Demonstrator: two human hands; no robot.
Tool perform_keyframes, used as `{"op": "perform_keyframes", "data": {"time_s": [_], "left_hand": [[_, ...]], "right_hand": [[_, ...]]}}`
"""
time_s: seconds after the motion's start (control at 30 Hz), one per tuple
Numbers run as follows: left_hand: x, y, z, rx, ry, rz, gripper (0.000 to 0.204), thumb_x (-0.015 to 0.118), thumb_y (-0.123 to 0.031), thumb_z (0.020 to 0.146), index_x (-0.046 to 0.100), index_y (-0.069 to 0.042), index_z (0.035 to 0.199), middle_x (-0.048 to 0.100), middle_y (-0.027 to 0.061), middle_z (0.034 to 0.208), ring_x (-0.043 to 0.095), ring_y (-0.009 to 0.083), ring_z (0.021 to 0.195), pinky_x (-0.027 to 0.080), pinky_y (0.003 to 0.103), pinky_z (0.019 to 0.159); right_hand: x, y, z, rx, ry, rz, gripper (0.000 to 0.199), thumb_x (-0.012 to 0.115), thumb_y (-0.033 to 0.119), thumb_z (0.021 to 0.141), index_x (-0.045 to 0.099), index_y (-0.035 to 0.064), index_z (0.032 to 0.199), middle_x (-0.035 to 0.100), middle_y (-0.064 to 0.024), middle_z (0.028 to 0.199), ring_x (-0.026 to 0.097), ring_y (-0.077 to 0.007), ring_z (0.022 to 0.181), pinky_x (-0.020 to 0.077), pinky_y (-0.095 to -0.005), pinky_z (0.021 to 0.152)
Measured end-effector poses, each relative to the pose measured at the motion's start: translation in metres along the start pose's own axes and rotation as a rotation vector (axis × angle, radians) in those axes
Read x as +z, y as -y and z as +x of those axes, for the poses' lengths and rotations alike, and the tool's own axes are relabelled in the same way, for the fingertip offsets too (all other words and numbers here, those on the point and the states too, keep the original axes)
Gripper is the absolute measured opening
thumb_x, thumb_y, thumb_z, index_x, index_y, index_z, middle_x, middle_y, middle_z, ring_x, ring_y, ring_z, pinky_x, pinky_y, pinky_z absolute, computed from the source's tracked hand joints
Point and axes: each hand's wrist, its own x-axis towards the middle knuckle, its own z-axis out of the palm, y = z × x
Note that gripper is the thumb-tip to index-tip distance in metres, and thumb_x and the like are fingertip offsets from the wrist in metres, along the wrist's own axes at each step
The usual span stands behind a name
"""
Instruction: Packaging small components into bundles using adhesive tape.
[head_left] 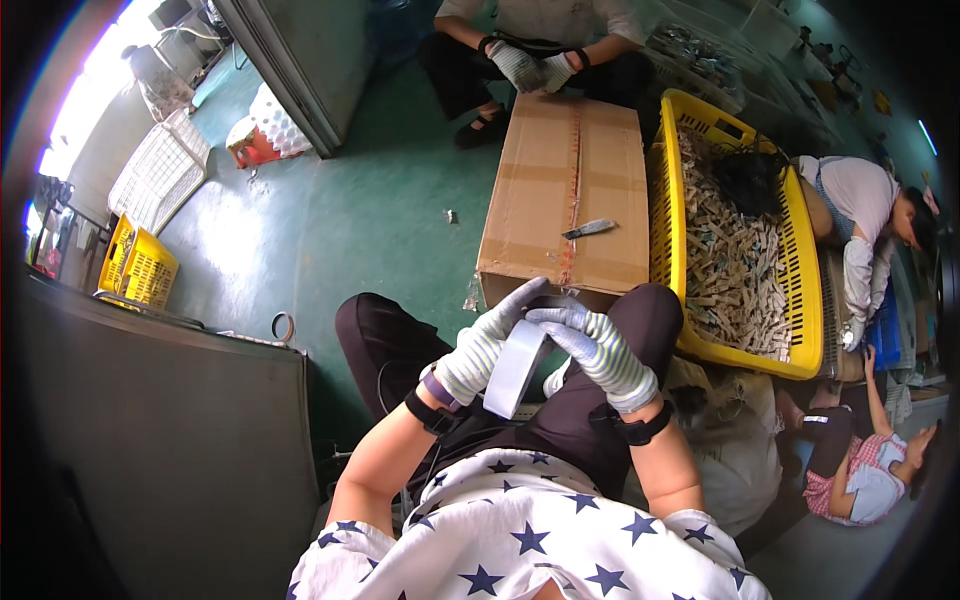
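Observation:
A wide roll of pale tape (514, 372) is held up over my lap, between my two hands. My left hand (478, 352), in a striped knit glove, is closed round the roll's left side. With its fingers bent over the roll's upper right side, my right hand (604, 352) wears a matching glove. Where the fingertips meet, the roll partly hides them. Just beyond my hands lies a closed cardboard box (535, 190) with clear tape and a red-marked strip along its seam. A utility knife (590, 229) rests on its top.
Right of the box stands a yellow crate (808, 300) full of small pale pieces and a black bag. Another person's gloved hands (530, 68) are at the box's far end. Two more people are at the right. A grey cabinet (180, 420) is at my left; a dark ring (283, 326) lies beside it.

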Motion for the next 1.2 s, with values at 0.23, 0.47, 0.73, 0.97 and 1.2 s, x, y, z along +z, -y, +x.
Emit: {"op": "perform_keyframes", "data": {"time_s": [0.23, 0.47, 0.73, 0.97, 1.2], "left_hand": [[-0.052, 0.025, 0.036, 0.124, -0.115, 0.243, 0.060, 0.068, 0.004, 0.084, 0.047, -0.006, 0.139, 0.061, -0.0007, 0.102, 0.057, 0.0051, 0.088, 0.050, 0.022, 0.082], [-0.041, -0.003, 0.059, 0.387, 0.156, 1.618, 0.032, 0.071, -0.010, 0.069, 0.066, -0.008, 0.100, 0.064, 0.0138, 0.089, 0.062, 0.0340, 0.080, 0.052, 0.040, 0.076], [-0.020, 0.023, 0.040, 0.296, 0.103, 0.597, 0.012, 0.069, -0.010, 0.072, 0.068, -0.003, 0.082, 0.066, 0.0115, 0.078, 0.063, 0.0285, 0.072, 0.052, 0.036, 0.064], [-0.070, 0.109, 0.055, 0.474, 0.061, 0.148, 0.014, 0.071, -0.010, 0.073, 0.068, -0.004, 0.085, 0.067, 0.0129, 0.084, 0.064, 0.0283, 0.076, 0.052, 0.035, 0.067], [-0.037, 0.038, 0.053, 0.167, 0.127, 2.039, 0.018, 0.063, -0.023, 0.072, 0.068, -0.008, 0.081, 0.067, 0.0115, 0.081, 0.064, 0.0312, 0.075, 0.048, 0.040, 0.066]], "right_hand": [[-0.007, 0.023, -0.016, -0.303, -0.138, -0.399, 0.068, 0.067, 0.048, 0.086, 0.052, -0.0006, 0.132, 0.046, -0.0174, 0.139, 0.040, -0.0279, 0.134, 0.0278, -0.0388, 0.111], [0.038, 0.026, -0.016, -0.644, -0.232, -1.020, 0.060, 0.077, 0.033, 0.075, 0.056, 0.0090, 0.126, 0.052, -0.0152, 0.127, 0.052, -0.0345, 0.116, 0.0394, -0.0447, 0.099], [0.062, -0.001, 0.008, -0.420, -0.109, -1.167, 0.082, 0.073, 0.059, 0.071, 0.052, 0.0110, 0.133, 0.033, -0.0257, 0.145, 0.033, -0.0447, 0.132, 0.0245, -0.0521, 0.110], [0.061, -0.005, 0.014, -0.441, 0.009, -1.019, 0.082, 0.078, 0.054, 0.069, 0.052, 0.0083, 0.132, 0.038, -0.0255, 0.141, 0.036, -0.0433, 0.132, 0.0266, -0.0501, 0.111], [0.038, 0.003, 0.009, -0.457, -0.223, -1.024, 0.100, 0.082, 0.045, 0.068, 0.033, 0.0010, 0.143, 0.032, -0.0256, 0.145, 0.036, -0.0412, 0.133, 0.0320, -0.0459, 0.109]]}}
